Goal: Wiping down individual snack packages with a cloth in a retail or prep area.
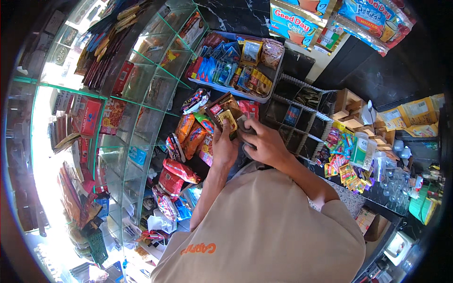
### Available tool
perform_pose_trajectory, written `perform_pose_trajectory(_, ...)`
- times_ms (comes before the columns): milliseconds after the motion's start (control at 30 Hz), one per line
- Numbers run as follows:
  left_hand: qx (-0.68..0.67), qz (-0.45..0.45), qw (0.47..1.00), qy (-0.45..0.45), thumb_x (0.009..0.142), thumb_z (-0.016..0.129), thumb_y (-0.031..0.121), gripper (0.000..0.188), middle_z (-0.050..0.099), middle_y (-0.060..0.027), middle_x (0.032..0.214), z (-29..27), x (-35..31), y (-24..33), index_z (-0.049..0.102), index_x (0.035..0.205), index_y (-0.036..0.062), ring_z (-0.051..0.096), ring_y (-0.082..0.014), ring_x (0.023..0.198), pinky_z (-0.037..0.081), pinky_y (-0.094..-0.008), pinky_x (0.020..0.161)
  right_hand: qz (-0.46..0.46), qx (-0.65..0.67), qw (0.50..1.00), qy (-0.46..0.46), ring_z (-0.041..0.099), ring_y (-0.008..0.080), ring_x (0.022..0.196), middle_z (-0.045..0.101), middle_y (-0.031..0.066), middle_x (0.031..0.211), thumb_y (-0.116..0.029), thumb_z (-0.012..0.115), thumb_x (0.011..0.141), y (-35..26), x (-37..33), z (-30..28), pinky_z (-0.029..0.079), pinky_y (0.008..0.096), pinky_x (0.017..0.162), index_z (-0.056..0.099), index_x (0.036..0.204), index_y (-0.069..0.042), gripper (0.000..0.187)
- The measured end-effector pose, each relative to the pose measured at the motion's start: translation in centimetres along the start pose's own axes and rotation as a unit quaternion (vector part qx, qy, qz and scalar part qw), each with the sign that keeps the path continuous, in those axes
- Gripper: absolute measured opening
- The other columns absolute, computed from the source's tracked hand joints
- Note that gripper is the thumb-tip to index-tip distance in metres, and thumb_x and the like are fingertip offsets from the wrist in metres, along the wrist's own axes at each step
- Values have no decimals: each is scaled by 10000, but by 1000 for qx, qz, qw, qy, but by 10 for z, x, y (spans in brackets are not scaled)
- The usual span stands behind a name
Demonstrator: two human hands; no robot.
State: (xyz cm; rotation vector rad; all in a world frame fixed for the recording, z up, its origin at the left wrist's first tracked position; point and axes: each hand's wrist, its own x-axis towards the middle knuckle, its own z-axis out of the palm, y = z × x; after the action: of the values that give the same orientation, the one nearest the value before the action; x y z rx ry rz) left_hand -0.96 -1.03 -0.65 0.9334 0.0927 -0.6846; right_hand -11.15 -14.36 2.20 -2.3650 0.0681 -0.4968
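shelves: glass shelves (141, 89) stand to the left, snack packets (188, 134) beside them
tray: tray of sachets (236, 63) lies behind the hands
rack: divided rack (302, 118) right of the tray
jar: plastic jar (360, 150) right of the rack

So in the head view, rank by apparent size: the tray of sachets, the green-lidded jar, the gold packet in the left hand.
1. Tray of sachets, clearly largest.
2. Green-lidded jar.
3. Gold packet in the left hand; partly covered by fingers, so its place against the jar is unsure.

We wear a beige short-sleeved shirt (264, 231) with small orange lettering on its front; below the sleeves both forearms are bare to the hands.
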Motion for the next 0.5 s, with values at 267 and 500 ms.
perform_pose_trajectory(267,-5,21,1000,-2,1171,458,254,281,702,-79,1132,13,-2,0,540,1387,94,715,-196,944,604,-334,801,-51,29,998,-21,706,265,956,615,52,1145,-113,777,781,-7,3,3,601,415,764,785,986,-112,205)
perform_pose_trajectory(500,-2,22,999,-30,1167,463,246,309,669,-95,1285,0,-3,3,533,1411,69,697,-232,1123,599,-426,956,18,23,999,42,714,256,925,630,30,1079,-131,797,787,8,4,-17,603,390,776,809,939,-128,153)
